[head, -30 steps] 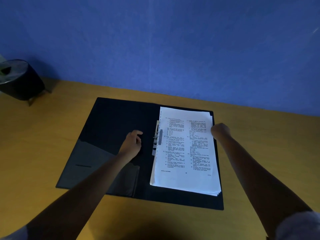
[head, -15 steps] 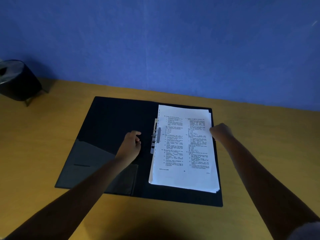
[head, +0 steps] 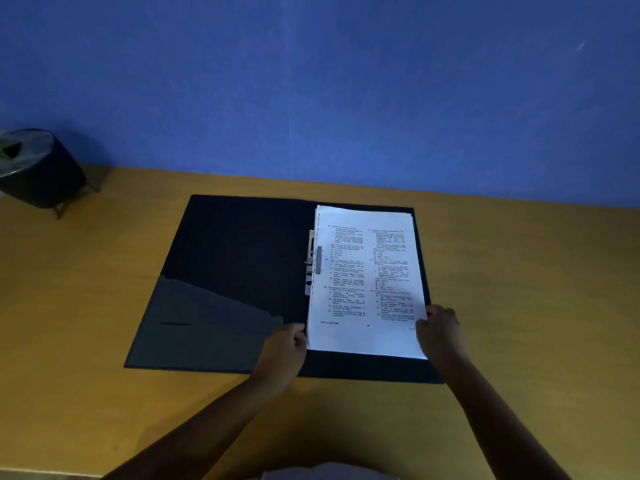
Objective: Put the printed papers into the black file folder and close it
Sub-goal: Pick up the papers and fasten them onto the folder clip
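Note:
The black file folder (head: 228, 265) lies open flat on the yellow table. A stack of printed papers (head: 363, 282) rests on its right half, beside the metal clip (head: 311, 263) at the spine. My left hand (head: 285, 344) touches the stack's lower left corner with curled fingers. My right hand (head: 441, 329) holds the stack's lower right edge, thumb on top of the sheets.
A dark round bin (head: 34, 168) on thin legs stands at the far left against the blue wall (head: 311, 81). The yellow table (head: 86, 393) extends around the folder on all sides. The left cover has a glossy pocket (head: 194, 323).
Both hands have slid from the middle of the folder toward me, down to the lower corners of the paper stack. The papers and folder stay in place.

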`<state>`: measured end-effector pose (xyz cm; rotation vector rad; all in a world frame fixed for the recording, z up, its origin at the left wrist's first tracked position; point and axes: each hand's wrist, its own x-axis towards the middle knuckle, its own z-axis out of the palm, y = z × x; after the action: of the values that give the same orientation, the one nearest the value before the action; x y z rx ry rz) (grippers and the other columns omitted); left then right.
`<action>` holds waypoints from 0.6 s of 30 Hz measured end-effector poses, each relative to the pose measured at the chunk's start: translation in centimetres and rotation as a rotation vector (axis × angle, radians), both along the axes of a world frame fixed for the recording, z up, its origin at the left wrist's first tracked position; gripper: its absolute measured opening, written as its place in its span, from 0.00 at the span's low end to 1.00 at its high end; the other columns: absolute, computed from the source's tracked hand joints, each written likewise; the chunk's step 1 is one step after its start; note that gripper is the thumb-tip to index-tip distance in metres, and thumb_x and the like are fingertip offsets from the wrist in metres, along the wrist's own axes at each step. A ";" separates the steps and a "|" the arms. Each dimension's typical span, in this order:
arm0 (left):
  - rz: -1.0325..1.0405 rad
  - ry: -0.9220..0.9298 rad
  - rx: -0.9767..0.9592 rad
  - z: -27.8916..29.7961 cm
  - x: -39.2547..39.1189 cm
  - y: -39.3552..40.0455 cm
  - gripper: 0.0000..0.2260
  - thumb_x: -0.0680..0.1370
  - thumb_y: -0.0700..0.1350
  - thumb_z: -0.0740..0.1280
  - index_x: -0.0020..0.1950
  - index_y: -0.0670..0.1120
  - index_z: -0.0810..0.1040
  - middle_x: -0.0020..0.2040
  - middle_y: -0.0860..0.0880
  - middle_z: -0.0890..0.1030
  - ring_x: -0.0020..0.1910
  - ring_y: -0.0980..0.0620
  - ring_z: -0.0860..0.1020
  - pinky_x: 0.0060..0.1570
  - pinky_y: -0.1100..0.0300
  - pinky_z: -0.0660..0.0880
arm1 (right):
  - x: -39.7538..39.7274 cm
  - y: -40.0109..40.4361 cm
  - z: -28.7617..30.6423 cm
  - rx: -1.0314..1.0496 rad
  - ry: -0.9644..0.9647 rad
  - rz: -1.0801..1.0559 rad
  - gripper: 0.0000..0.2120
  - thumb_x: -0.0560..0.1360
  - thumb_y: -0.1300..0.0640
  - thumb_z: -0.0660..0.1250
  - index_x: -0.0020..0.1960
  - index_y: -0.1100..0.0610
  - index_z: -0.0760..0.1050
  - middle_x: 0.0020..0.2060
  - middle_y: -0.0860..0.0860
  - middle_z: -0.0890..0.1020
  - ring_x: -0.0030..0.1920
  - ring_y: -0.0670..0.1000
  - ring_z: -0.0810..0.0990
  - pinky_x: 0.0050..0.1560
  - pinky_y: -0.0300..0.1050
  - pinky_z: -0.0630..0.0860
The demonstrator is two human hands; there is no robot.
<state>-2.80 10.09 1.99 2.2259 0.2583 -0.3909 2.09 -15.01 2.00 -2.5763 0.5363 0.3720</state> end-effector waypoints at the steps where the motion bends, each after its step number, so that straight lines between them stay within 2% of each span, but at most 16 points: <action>1: -0.009 0.007 -0.008 0.0 0.1 -0.2 0.13 0.79 0.38 0.57 0.60 0.42 0.76 0.45 0.49 0.78 0.32 0.60 0.72 0.27 0.75 0.67 | -0.1 0.2 0.0 -0.013 0.006 0.000 0.19 0.76 0.63 0.57 0.66 0.65 0.68 0.61 0.63 0.71 0.59 0.62 0.73 0.57 0.52 0.73; 4: -0.006 0.025 0.003 0.3 0.2 -0.6 0.13 0.79 0.38 0.56 0.59 0.41 0.76 0.47 0.44 0.81 0.28 0.59 0.70 0.23 0.73 0.65 | -0.1 0.4 0.3 -0.005 0.036 -0.003 0.19 0.76 0.63 0.58 0.66 0.67 0.66 0.62 0.64 0.71 0.61 0.62 0.71 0.61 0.52 0.71; 6: 0.002 0.046 -0.001 0.5 0.3 -0.7 0.12 0.79 0.38 0.56 0.59 0.41 0.76 0.48 0.43 0.80 0.30 0.56 0.71 0.27 0.69 0.64 | -0.2 0.4 0.5 0.003 0.060 -0.007 0.18 0.76 0.63 0.57 0.65 0.68 0.66 0.61 0.65 0.72 0.61 0.62 0.71 0.60 0.51 0.71; 8: -0.013 0.069 -0.002 0.7 0.2 -0.8 0.10 0.79 0.39 0.56 0.51 0.41 0.77 0.41 0.44 0.77 0.31 0.54 0.69 0.30 0.63 0.63 | -0.6 0.4 0.4 -0.004 0.073 -0.020 0.18 0.76 0.62 0.58 0.64 0.68 0.66 0.61 0.65 0.72 0.60 0.62 0.71 0.59 0.51 0.71; 10: -0.018 0.089 0.014 0.9 0.2 -0.9 0.09 0.78 0.38 0.56 0.38 0.43 0.70 0.31 0.47 0.68 0.27 0.55 0.63 0.28 0.62 0.58 | -1.0 0.4 0.3 -0.002 0.086 -0.023 0.17 0.76 0.61 0.58 0.63 0.68 0.67 0.60 0.65 0.72 0.60 0.63 0.71 0.58 0.52 0.72; 12: -0.015 0.092 0.029 0.8 0.3 -1.0 0.14 0.78 0.38 0.56 0.32 0.44 0.63 0.28 0.50 0.63 0.26 0.56 0.60 0.27 0.63 0.55 | -0.9 0.2 0.4 0.035 0.089 -0.035 0.17 0.76 0.61 0.58 0.62 0.68 0.69 0.59 0.65 0.73 0.58 0.63 0.73 0.57 0.53 0.73; 15: -0.022 0.090 0.053 0.6 0.2 -1.3 0.18 0.78 0.38 0.57 0.29 0.46 0.56 0.28 0.50 0.59 0.26 0.55 0.58 0.27 0.63 0.53 | -1.0 0.1 0.6 0.057 0.052 -0.071 0.17 0.75 0.62 0.58 0.62 0.67 0.70 0.59 0.65 0.73 0.56 0.64 0.75 0.56 0.55 0.76; 18: -0.020 0.095 0.061 0.4 0.3 -1.4 0.19 0.78 0.38 0.57 0.29 0.46 0.56 0.29 0.50 0.60 0.26 0.55 0.59 0.26 0.62 0.54 | -1.1 0.1 0.5 0.048 0.045 -0.067 0.17 0.75 0.61 0.59 0.63 0.67 0.70 0.59 0.65 0.72 0.57 0.64 0.74 0.56 0.54 0.75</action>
<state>-2.54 8.65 2.43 2.2739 0.3030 -0.5068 1.02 -14.90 2.55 -2.5023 0.6206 0.4162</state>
